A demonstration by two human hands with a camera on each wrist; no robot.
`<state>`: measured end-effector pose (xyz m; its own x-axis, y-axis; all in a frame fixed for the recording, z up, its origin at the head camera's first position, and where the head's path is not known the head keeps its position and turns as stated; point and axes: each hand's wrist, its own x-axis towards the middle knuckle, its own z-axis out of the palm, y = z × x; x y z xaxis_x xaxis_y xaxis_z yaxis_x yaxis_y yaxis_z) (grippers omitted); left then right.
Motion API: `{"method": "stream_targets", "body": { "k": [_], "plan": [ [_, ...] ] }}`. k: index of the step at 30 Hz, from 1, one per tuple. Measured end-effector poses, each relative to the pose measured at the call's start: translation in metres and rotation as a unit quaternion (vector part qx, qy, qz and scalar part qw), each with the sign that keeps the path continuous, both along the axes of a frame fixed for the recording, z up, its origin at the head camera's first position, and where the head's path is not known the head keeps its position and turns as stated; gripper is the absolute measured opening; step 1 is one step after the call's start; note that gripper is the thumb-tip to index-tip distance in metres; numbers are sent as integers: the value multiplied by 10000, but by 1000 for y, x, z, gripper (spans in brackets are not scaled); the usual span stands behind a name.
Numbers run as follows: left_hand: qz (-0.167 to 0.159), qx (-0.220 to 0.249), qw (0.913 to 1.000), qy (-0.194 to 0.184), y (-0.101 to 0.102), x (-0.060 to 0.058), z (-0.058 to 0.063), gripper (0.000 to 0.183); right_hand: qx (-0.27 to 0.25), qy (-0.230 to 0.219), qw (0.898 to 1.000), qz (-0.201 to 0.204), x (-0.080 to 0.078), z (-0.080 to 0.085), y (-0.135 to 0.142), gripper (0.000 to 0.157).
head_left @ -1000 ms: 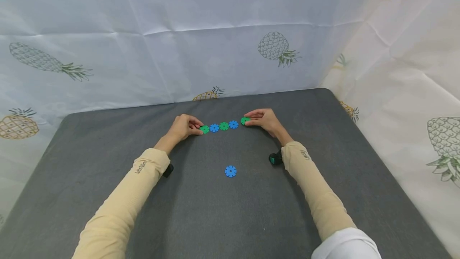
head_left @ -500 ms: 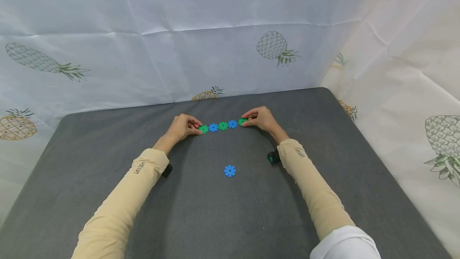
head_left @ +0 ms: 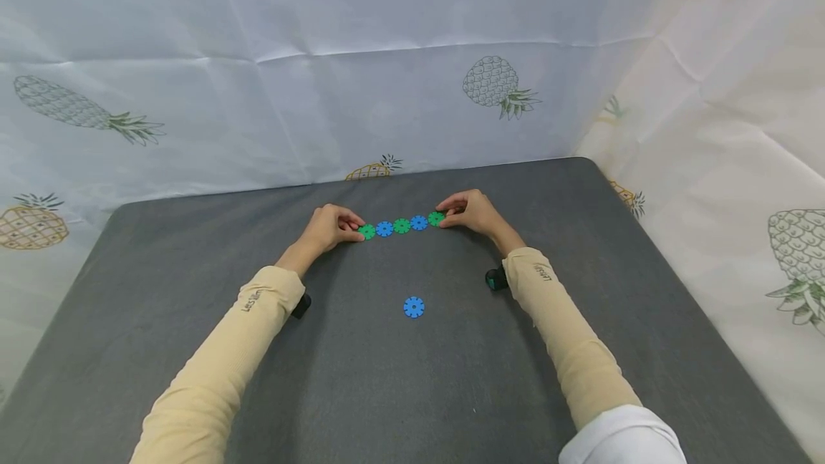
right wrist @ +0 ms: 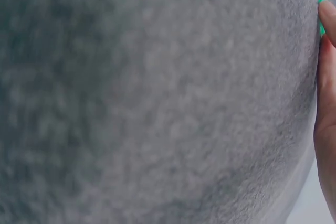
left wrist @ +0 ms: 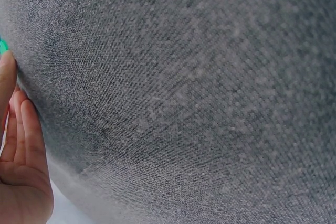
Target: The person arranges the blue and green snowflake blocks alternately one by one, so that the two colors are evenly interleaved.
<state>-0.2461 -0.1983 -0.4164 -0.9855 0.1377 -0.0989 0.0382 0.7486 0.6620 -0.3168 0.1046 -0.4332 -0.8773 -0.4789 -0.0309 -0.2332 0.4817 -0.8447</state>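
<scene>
A row of notched plastic discs lies near the back of the table. From left to right come a green disc (head_left: 367,233), a blue disc (head_left: 384,229), a middle green disc (head_left: 402,225), another blue disc (head_left: 419,223) and the right-end green disc (head_left: 435,219). My left hand (head_left: 327,226) pinches the left-end green disc at its outer edge. At the opposite end, my right hand (head_left: 473,212) pinches the right-end green disc between thumb and fingers, against the neighbouring blue one. Both wrist views catch only a sliver of green by the fingertips; whether the discs interlock cannot be seen.
A single blue disc (head_left: 414,307) lies apart, nearer to me, between my forearms. Dark grey cloth covers the table (head_left: 387,392). White pineapple-print fabric (head_left: 412,106) hangs behind the back edge and along the right side.
My right hand has moved left with its green disc, closing the gap to the blue disc at the row's end. The left hand stays put, and the loose blue disc has not moved.
</scene>
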Motion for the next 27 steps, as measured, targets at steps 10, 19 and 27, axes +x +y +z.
{"method": "stream_targets", "body": {
  "k": [10,19,27],
  "plan": [
    [19,8,10000,-56,0,0,1,25,13,9,9999,142,-2,-1,1,24],
    [45,5,10000,-66,0,0,1,24,-216,-92,9996,147,-1,-1,1,26],
    [26,74,10000,-60,-1,-1,1,24,-1786,-681,9814,195,1,-5,11,32]
  ]
}}
